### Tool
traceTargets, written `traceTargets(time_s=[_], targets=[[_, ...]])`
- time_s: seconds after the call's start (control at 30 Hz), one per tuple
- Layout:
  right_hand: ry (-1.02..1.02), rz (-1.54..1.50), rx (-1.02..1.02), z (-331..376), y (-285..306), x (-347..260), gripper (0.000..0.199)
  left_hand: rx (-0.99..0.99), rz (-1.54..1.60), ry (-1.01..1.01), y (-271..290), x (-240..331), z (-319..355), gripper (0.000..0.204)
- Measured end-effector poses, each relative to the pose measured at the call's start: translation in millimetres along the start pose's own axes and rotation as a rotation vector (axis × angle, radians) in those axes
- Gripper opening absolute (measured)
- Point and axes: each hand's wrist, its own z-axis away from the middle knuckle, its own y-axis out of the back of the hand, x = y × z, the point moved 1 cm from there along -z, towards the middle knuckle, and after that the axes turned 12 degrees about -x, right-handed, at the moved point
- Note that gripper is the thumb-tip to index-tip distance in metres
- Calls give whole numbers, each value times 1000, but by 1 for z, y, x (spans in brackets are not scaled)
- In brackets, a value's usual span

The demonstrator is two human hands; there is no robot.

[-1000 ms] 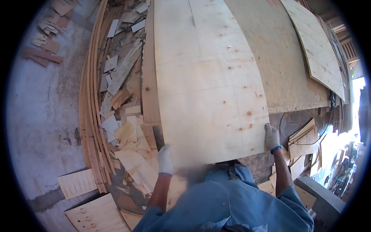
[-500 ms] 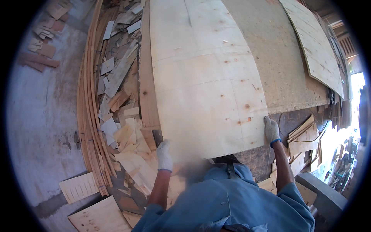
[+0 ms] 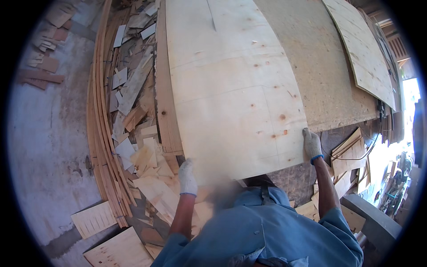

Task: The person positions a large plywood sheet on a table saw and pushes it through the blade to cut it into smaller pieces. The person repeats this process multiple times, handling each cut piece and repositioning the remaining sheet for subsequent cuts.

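A large pale plywood sheet (image 3: 231, 111) with brown knots and faint pencil lines stretches away from me over the worktable. My left hand (image 3: 187, 178), in a white knitted glove, grips the sheet's left edge close to its near corner. At the right edge, also near the corner, my right hand (image 3: 312, 144) holds the sheet in a matching glove with a blue cuff. On both hands, part of the fingers is hidden at the board. A blurred patch covers the near left part of the sheet.
Long thin wood strips (image 3: 98, 133) run along the left beside a heap of wood offcuts (image 3: 133, 113). Right of the sheet lies a brown board surface (image 3: 320, 66), with another plywood sheet (image 3: 362, 58) beyond. A dark cable (image 3: 378, 138) hangs near stacked offcuts (image 3: 349, 155).
The view has shifted slightly. Both hands keep their grip, and the sheet's near right corner with my right hand sits a little farther away.
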Motion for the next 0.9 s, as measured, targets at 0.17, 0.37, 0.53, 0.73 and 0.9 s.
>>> traceTargets(time_s=[0.17,0.37,0.53,0.73,0.9], targets=[[61,143,21,-8,3,-5,51,4,-42,-15,-33,37,4,25],[68,168,24,-19,4,-15,54,50,-153,-30,-15,24,-13,36],[-21,83,16,-29,6,-21,58,46,-111,-46,-17,25,-24,39],[6,74,36,-43,5,-21,60,53,-89,-55,-21,33,-34,36],[-12,-1,27,-47,4,-24,60,68,-110,-40,-20,33,-43,35]])
